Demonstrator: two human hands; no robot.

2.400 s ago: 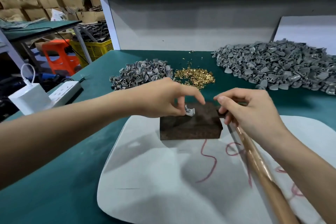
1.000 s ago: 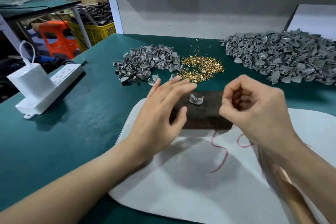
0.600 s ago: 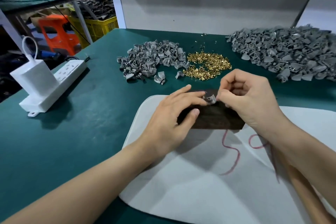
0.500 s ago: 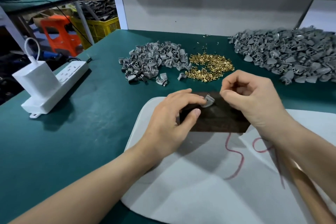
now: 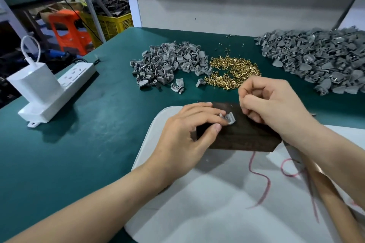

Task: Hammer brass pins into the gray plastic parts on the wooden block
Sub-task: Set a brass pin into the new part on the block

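A green tabletop (image 5: 88,144) carries a white mat (image 5: 197,213) at the near side, scrawled with red lines (image 5: 260,181). At the far right lies a big heap of gray parts (image 5: 320,59), with a smaller heap (image 5: 167,63) at far centre and a pile of brass pins (image 5: 233,73) just to its right. A power strip (image 5: 65,92) with a white charger (image 5: 33,83) plugged in sits at the left. The wooden block (image 5: 246,136) rests on the mat's far edge. The left hand (image 5: 183,140) lies over the block's left end, thumb and forefinger pinching the gray plastic part (image 5: 229,119) on top of the block. The right hand (image 5: 276,108) hovers just right of the part, fingers curled tight, thumb against forefinger; whether a pin is between them cannot be told. The hammer handle (image 5: 331,203) runs from the near right up under that wrist into the palm.
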